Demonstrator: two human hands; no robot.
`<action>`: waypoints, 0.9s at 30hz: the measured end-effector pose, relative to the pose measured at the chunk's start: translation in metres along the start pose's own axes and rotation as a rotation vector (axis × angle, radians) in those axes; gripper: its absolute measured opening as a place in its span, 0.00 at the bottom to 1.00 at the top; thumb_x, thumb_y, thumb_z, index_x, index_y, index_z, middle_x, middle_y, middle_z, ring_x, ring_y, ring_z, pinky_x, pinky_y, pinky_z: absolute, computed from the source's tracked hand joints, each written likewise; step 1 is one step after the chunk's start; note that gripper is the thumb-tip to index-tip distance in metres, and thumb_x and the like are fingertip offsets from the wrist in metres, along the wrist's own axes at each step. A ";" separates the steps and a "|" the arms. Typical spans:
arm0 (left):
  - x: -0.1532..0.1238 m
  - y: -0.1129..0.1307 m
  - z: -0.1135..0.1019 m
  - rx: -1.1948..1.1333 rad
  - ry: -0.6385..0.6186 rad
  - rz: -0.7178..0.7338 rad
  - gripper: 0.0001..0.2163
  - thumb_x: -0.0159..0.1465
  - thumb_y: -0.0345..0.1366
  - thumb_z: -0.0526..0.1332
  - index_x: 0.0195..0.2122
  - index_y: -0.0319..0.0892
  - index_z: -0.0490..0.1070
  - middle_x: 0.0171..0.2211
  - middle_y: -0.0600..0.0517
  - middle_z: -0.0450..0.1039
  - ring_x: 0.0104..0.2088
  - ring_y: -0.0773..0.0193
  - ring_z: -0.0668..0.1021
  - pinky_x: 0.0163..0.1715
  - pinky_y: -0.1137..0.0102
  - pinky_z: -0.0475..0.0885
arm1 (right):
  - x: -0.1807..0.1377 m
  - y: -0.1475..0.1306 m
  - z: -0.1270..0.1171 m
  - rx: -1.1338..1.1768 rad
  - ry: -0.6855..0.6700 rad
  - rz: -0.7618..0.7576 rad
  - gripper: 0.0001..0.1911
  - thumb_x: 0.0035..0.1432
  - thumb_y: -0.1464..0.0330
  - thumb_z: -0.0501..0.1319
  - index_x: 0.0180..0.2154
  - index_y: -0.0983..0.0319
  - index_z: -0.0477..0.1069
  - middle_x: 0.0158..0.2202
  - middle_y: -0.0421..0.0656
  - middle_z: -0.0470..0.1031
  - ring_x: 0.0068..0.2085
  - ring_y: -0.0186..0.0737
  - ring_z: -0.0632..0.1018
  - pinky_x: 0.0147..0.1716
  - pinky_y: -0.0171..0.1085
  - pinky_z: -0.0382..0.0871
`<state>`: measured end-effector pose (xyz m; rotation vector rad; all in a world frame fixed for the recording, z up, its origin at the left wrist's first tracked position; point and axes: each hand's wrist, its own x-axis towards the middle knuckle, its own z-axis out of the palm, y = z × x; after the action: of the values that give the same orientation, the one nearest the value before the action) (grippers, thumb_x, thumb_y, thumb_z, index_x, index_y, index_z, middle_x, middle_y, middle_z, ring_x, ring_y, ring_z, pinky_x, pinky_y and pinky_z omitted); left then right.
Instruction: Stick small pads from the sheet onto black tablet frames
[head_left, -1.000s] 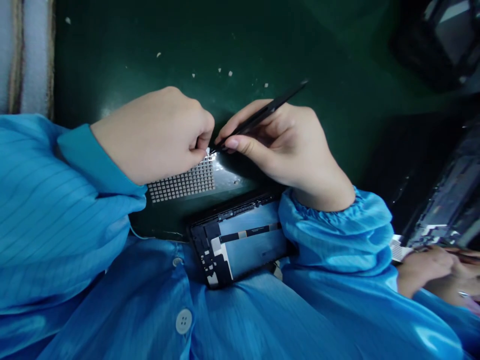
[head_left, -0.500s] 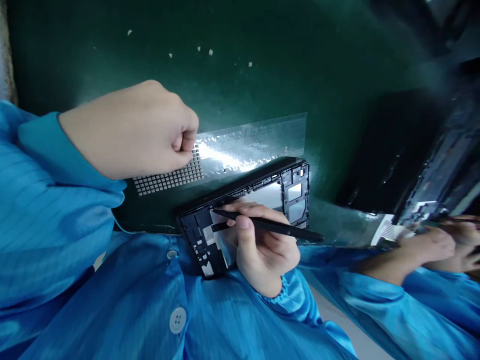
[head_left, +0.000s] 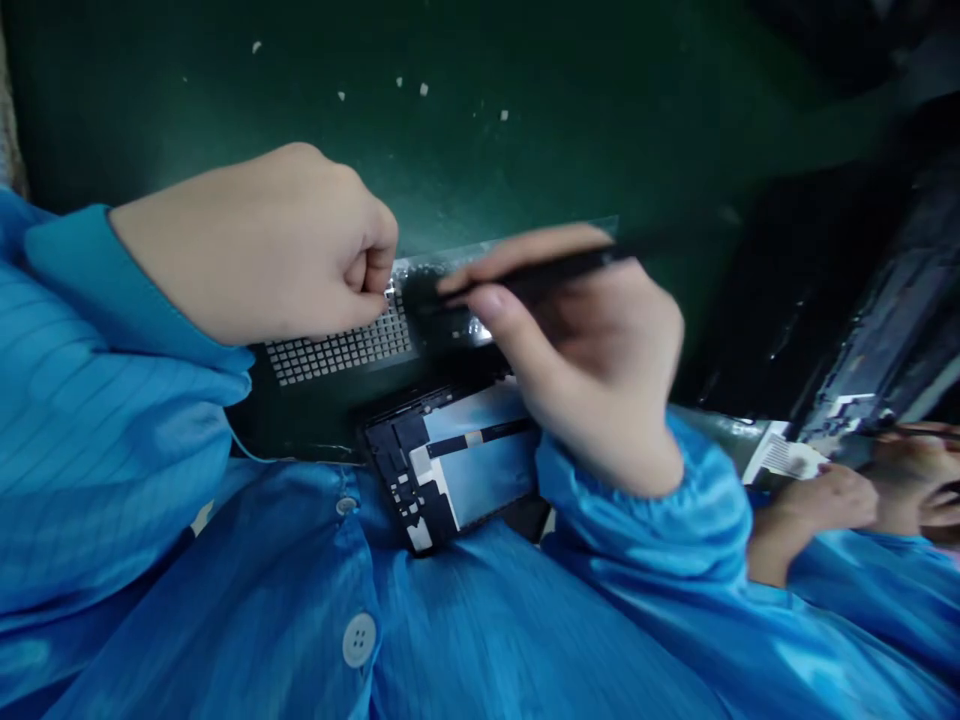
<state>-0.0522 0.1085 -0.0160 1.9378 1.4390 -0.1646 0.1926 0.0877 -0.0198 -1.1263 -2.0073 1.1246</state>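
Note:
My left hand [head_left: 277,245] is curled closed over a clear sheet of small grey square pads [head_left: 345,352], thumb and finger pinching at it; the exact grip is partly hidden. My right hand [head_left: 600,340] holds black tweezers [head_left: 555,275], blurred by motion, their tips over the clear part of the sheet just right of the pads. Below, near my body, lies a black device frame [head_left: 394,450] with a blue-grey panel, a dark strip across it and white patches. My right hand and sleeve cover its right end.
A few small whitish bits [head_left: 424,90] lie scattered on the green table [head_left: 187,130]. At the right are dark flat panels [head_left: 780,300] and more device parts. A co-worker's hands [head_left: 832,497] are at work there beside a white patterned sheet [head_left: 784,457].
My right hand has lifted the tweezers from the device frame and moved up and right, over the clear sheet. My left hand stays nearly where it was.

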 end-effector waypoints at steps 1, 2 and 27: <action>0.001 0.000 0.001 -0.007 -0.001 -0.015 0.18 0.66 0.49 0.59 0.41 0.43 0.83 0.30 0.56 0.79 0.43 0.55 0.85 0.63 0.45 0.79 | 0.018 0.008 -0.002 0.009 -0.072 -0.009 0.08 0.73 0.60 0.70 0.47 0.57 0.80 0.46 0.42 0.88 0.48 0.42 0.89 0.54 0.43 0.87; 0.002 -0.001 0.002 -0.015 -0.003 -0.021 0.17 0.65 0.49 0.60 0.40 0.44 0.83 0.30 0.57 0.79 0.43 0.55 0.86 0.63 0.46 0.80 | 0.034 0.015 -0.002 0.020 -0.146 -0.013 0.11 0.73 0.56 0.70 0.46 0.57 0.80 0.45 0.43 0.87 0.47 0.42 0.88 0.53 0.43 0.87; 0.004 -0.020 0.012 -0.074 0.089 0.068 0.20 0.65 0.53 0.55 0.31 0.45 0.81 0.27 0.52 0.77 0.46 0.49 0.85 0.65 0.47 0.76 | -0.090 -0.006 0.030 0.116 0.496 0.153 0.05 0.74 0.70 0.67 0.49 0.55 0.79 0.41 0.42 0.87 0.42 0.41 0.88 0.42 0.43 0.88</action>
<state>-0.0647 0.1065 -0.0362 1.9510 1.4138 0.0058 0.2100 -0.0049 -0.0358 -1.3591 -1.4781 0.9071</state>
